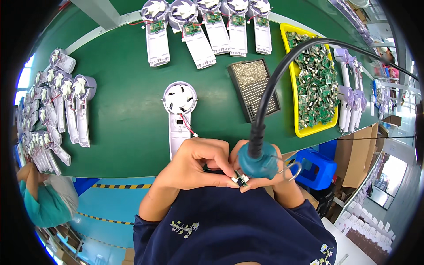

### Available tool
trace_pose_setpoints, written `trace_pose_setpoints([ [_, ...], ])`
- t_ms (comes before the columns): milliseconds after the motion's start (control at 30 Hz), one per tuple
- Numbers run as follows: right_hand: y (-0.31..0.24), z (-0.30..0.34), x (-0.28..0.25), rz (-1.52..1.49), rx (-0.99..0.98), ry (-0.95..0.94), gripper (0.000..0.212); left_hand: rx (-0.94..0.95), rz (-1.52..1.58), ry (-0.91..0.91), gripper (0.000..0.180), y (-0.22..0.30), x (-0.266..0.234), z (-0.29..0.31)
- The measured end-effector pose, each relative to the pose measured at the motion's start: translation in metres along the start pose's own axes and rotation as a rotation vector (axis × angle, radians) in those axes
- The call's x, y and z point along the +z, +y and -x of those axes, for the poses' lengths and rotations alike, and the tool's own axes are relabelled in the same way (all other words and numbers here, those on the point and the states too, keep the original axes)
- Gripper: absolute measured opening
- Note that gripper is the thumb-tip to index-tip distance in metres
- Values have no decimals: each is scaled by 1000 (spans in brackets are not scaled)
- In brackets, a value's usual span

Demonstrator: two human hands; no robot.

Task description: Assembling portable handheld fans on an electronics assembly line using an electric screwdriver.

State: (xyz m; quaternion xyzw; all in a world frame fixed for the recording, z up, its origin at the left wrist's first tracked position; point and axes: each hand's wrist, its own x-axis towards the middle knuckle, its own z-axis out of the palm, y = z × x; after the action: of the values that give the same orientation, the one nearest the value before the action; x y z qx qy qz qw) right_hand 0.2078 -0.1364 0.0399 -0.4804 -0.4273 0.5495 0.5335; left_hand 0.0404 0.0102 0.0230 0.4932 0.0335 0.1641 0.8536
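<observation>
In front of my body, both hands meet at a small green circuit board with white connectors. My left hand pinches one side of it between thumb and fingers. At its other side is my right hand, closed with the thumb against the board. A teal electric screwdriver with a metal hook covers much of that hand; whether the hand also grips it is hidden. Just beyond my hands, a white handheld fan shell lies on the green table, its round fan end away from me and red wires loose.
A black tray of screws and a yellow bin full of circuit boards stand to the right. Fan shells line the far side; many more crowd the left, near another person's arm. A black cable arches over the table.
</observation>
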Motion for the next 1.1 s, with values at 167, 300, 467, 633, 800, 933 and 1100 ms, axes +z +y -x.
trace_pose_setpoints([
  [167, 6, 6, 9, -211, 146, 91, 45, 24, 20, 75, 20, -9, 2, 4],
  [300, 19, 4, 11, -416, 93, 188, 59, -88, -133, 305, 31, 11, 21, 19],
  [467, 26, -4, 8, -522, 64, 269, 51, 142, -1158, 562, 45, 34, -8, 31],
  [633, 25, -11, 15, -502, 117, 287, 50, 22, -1313, 346, 38, 34, -26, 20],
  [800, 27, -13, 18, -481, 95, 257, 49, 73, -1318, 341, 28, 18, -31, 13],
  [933, 21, -17, 22, -445, 119, 270, 50, 142, -1133, 560, 19, 7, -36, 20],
  [1100, 14, -27, 28, -361, 118, 331, 43, 176, -893, 844, 13, -16, -33, 19],
])
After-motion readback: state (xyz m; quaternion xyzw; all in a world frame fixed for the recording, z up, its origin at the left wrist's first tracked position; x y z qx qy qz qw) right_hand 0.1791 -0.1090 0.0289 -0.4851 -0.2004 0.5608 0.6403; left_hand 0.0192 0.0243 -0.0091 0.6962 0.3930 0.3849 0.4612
